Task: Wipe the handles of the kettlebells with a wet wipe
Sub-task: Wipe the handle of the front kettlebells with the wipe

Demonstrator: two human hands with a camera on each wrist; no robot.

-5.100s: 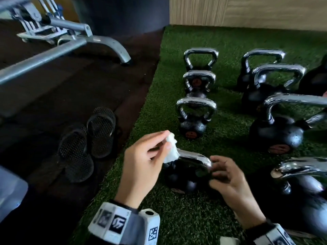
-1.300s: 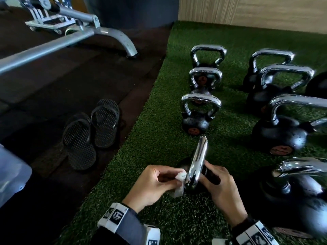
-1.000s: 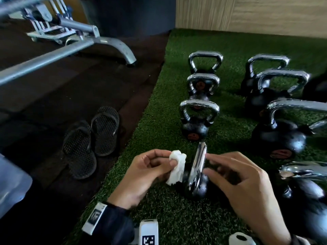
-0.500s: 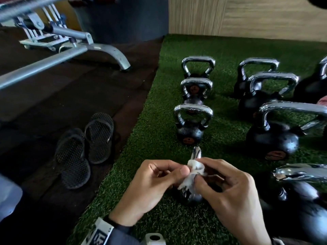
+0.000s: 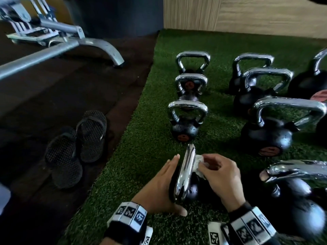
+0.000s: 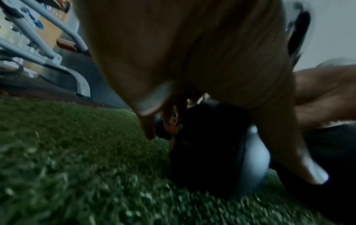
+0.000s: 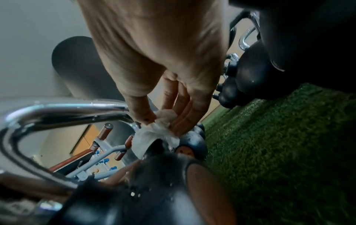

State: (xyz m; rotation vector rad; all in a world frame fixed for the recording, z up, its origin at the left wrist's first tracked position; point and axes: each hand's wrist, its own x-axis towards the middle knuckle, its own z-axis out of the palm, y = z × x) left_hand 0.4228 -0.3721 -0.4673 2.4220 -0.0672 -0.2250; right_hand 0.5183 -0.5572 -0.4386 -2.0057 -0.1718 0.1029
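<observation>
A small black kettlebell (image 5: 192, 190) with a chrome handle (image 5: 185, 174) stands on the green turf close in front of me, its handle edge-on to the head view. My left hand (image 5: 162, 184) lies against its left side with straight fingers, the thumb round the near end. My right hand (image 5: 208, 163) pinches a crumpled white wet wipe (image 5: 197, 162) against the right side of the handle. The right wrist view shows the wipe (image 7: 154, 137) between thumb and fingers where the handle (image 7: 57, 109) meets the ball. The left wrist view is blurred; the kettlebell (image 6: 208, 144) sits under my left hand (image 6: 192, 60).
Three small kettlebells (image 5: 185, 124) stand in a row ahead, larger ones (image 5: 269, 135) to the right and one (image 5: 292, 191) close by my right wrist. A pair of black sandals (image 5: 76, 147) lies on the dark floor left of the turf. A grey bench frame (image 5: 62, 45) is at the far left.
The wipe has passed from my left hand to my right hand. My left hand has dropped flat against the kettlebell's left side, and the right hand now holds the wipe on the handle's right side.
</observation>
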